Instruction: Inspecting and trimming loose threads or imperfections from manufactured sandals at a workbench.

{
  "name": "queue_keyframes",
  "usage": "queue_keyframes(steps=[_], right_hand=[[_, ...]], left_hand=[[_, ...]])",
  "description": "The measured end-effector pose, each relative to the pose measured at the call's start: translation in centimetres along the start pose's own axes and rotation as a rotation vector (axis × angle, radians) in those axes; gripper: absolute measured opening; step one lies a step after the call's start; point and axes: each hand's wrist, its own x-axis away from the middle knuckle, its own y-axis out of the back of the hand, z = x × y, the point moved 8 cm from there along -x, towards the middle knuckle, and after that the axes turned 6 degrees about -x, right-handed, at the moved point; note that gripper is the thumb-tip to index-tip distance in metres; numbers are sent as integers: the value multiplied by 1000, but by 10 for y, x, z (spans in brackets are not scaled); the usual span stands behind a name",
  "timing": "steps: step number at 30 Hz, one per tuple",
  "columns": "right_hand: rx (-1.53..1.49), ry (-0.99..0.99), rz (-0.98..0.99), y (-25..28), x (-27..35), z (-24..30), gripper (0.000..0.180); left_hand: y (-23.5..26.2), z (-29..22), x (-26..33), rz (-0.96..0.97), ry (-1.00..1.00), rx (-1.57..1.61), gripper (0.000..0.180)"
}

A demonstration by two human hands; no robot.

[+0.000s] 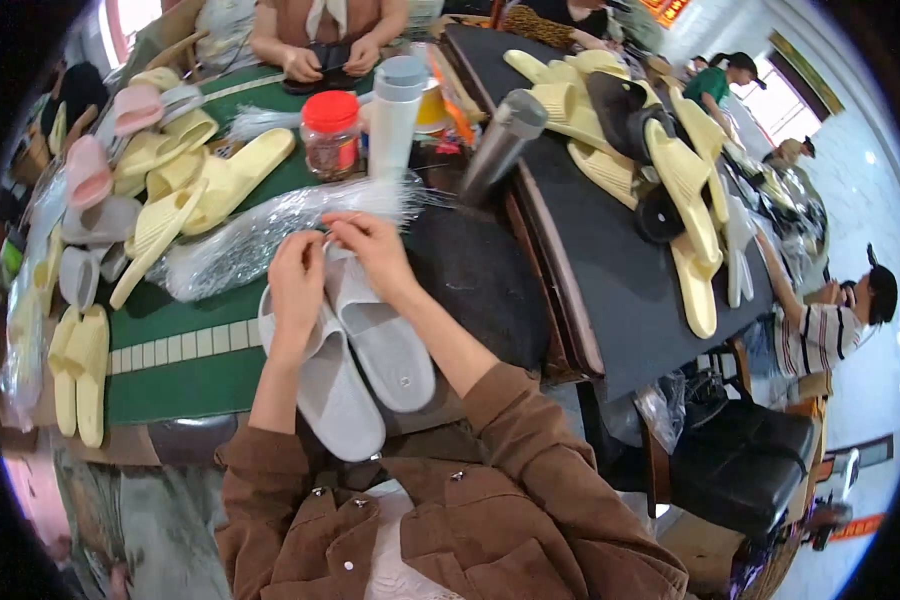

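A pair of light grey slippers, the left slipper [340,405] and the right slipper [395,355], lies side by side at the table's near edge, toes pointing away from me. My left hand [298,285] is closed in a pinch over the toe of the left slipper. Beside it, my right hand [375,255] pinches near the toe of the right one. The fingertips almost meet; whatever thin thing they hold is too small to make out. Just beyond the hands, a long bundle of clear plastic strands [215,268] in shiny film stretches across the table.
Yellow slippers [245,180] and pink slippers [88,170] crowd the green table [175,392] at left. Behind the bundle stand a red-lidded jar [330,140], a white bottle [394,130] and a metal flask [500,145]. More slippers [682,190] cover the dark table at right. A co-worker's hands [305,68] work opposite.
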Motion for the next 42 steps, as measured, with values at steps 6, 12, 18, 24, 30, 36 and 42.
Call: queue_keyframes(steps=[6,12,18,24,30,36,42], right_hand=[[-190,13,-35,7,1,4,23],[-220,21,-79,5,2,6,23],[-290,-24,-92,14,1,8,26],[-299,-112,-57,6,6,12,26],[-224,-47,-96,21,-6,17,25],[-332,-77,-100,29,-6,2,28],[-325,-89,-67,20,-3,9,28]], left_hand=[[-7,-4,-1,38,16,27,10],[-9,6,0,114,36,31,11],[-8,-4,-4,121,56,92,9],[6,-37,-24,93,-179,22,10],[2,-22,-37,103,-131,-52,10],[-9,14,-23,143,-26,-39,10],[-8,14,-23,135,88,286,13]])
